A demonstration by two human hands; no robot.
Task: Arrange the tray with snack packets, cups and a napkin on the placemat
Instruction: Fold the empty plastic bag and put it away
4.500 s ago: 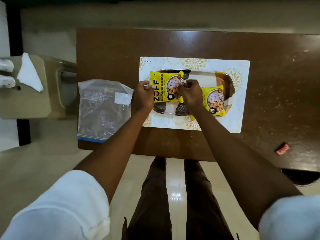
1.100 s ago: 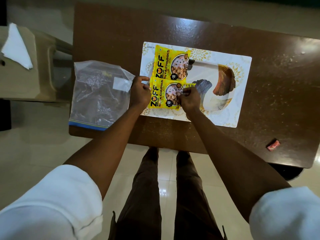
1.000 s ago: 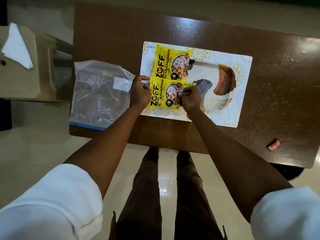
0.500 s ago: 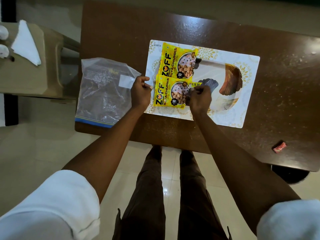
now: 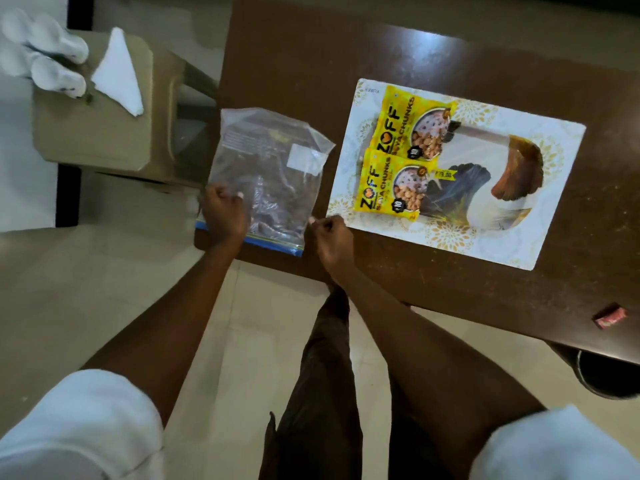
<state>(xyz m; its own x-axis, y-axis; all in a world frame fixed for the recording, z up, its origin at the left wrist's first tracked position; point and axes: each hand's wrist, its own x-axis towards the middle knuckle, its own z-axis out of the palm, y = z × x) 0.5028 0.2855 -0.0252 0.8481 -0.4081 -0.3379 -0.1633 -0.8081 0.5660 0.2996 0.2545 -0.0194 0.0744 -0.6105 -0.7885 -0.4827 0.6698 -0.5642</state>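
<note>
Two yellow snack packets, far one [image 5: 408, 123] and near one [image 5: 384, 183], lie side by side on the left end of the feather-patterned tray [image 5: 485, 188], which sits on the white and gold placemat [image 5: 557, 161]. Both hands are off the tray, at a clear plastic bag [image 5: 273, 168] on the table's left end. My left hand [image 5: 223, 213] grips the bag's near left corner with curled fingers. My right hand [image 5: 330, 237] pinches its near right edge. White cups [image 5: 52, 60] and a folded white napkin [image 5: 119, 72] lie on a beige stool [image 5: 104, 133] to the left.
The dark brown table [image 5: 433, 289] carries a small red wrapper [image 5: 611, 317] near its front right edge. A dark round bin [image 5: 606, 375] stands below that corner. My legs are at the table's front edge, between stool and bin.
Both hands let go of the near snack packet and moved left to the plastic bag. The two packets stay on the tray. The view swung left, showing the cups on the stool.
</note>
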